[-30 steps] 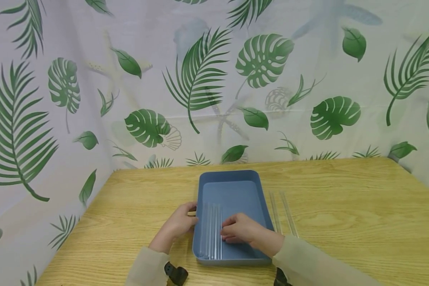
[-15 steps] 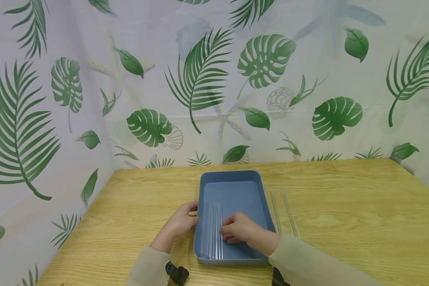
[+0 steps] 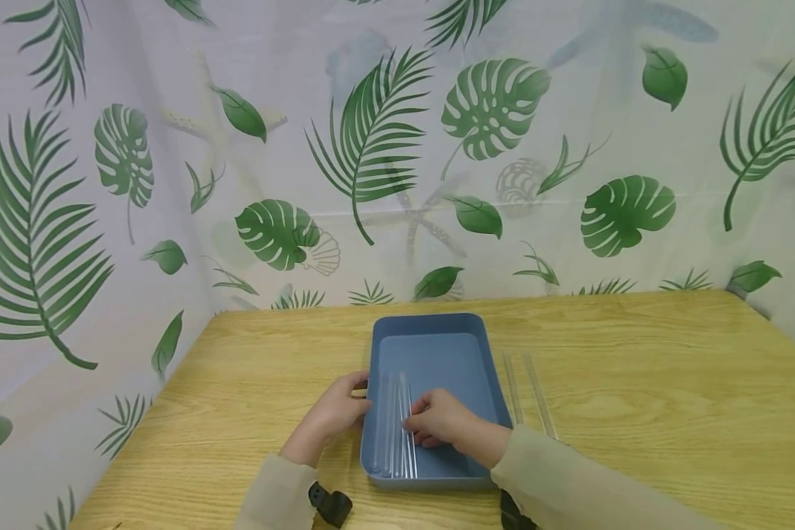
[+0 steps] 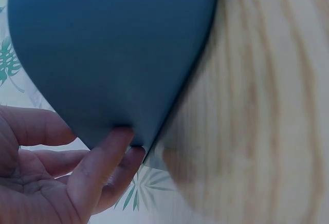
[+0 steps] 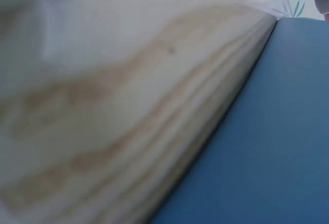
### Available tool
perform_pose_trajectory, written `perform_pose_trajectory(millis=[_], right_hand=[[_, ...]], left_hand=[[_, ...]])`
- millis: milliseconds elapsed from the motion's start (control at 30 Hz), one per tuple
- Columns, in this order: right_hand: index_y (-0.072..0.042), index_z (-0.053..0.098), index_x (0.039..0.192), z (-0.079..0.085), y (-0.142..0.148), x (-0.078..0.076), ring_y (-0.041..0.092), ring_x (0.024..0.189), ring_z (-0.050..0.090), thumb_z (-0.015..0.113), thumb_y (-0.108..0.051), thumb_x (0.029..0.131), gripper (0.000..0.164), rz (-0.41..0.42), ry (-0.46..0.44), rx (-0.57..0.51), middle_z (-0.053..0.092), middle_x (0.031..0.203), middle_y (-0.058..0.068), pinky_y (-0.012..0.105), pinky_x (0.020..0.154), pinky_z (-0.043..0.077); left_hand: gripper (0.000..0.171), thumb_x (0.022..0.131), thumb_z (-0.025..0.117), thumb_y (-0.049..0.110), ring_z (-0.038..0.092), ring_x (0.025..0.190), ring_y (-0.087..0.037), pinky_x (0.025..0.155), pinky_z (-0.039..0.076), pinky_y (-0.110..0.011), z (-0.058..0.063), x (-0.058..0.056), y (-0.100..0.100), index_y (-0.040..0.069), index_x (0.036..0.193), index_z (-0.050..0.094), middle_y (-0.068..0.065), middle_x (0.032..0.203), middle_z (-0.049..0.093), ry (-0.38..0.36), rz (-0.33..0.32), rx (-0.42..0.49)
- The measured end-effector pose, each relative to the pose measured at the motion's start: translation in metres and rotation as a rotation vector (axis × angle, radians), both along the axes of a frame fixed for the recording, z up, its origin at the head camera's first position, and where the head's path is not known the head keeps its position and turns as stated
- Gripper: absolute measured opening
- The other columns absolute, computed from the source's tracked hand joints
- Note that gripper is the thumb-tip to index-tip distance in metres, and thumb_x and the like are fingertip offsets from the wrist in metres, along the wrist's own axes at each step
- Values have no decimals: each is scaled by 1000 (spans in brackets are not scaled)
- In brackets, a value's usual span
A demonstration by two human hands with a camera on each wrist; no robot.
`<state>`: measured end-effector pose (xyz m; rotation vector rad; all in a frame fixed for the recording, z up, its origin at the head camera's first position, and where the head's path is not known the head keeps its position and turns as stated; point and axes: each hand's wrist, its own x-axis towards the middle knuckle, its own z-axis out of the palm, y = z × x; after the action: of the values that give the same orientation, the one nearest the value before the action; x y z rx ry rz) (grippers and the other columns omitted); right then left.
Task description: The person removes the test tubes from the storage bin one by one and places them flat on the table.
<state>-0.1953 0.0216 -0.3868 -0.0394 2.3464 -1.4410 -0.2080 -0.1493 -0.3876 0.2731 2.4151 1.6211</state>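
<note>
Right hand: (image 3: pixel 440 418) reaches over the tray's (image 3: pixel 437 357) right wall, fingers bent, thumb and fingertips pinching a clear tube (image 3: pixel 412 456).
Left hand: (image 3: pixel 334 408) at the tray's left wall, fingers extended and touching its outer side.
Pinched tube: inside the tray, left of its middle; long axis near to far, far end slanting left.
Count: one tray; two loose tubes (image 3: pixel 539 397) right of it; several overlapping inside, exact number unclear.

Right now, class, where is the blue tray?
In the head view, the blue tray sits on the table, between the left hand and two clear rods on its right.
</note>
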Motion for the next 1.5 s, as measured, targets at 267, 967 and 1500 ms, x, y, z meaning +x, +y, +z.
perform_pose_trajectory(millis=[267, 967, 1500], right_hand=[[3, 54, 87, -1, 1, -1, 14, 59, 57, 65, -6, 78, 17, 1, 19, 2, 57, 71, 9, 29, 53, 49], [3, 53, 95, 1, 3, -1, 13, 59, 57, 61, -4, 79, 19, -52, -12, -117, 58, 74, 9, 29, 54, 50], [6, 53, 99, 15, 13, -4, 15, 64, 59, 61, -1, 79, 23, -110, 23, -271, 57, 81, 13, 31, 59, 52]], left_hand=[[47, 84, 41, -7, 46, 108, -39, 71, 50, -39, 1, -2, 1, -9, 131, 33, -28, 128, 36, -5, 4, -3], [47, 84, 42, -6, 46, 109, -40, 73, 49, -40, 0, 2, 2, -10, 130, 34, -28, 127, 37, -12, 5, -16], [48, 84, 41, -9, 49, 104, -37, 70, 50, -40, 5, 4, 1, -11, 131, 32, -29, 127, 36, -7, 4, 15]])
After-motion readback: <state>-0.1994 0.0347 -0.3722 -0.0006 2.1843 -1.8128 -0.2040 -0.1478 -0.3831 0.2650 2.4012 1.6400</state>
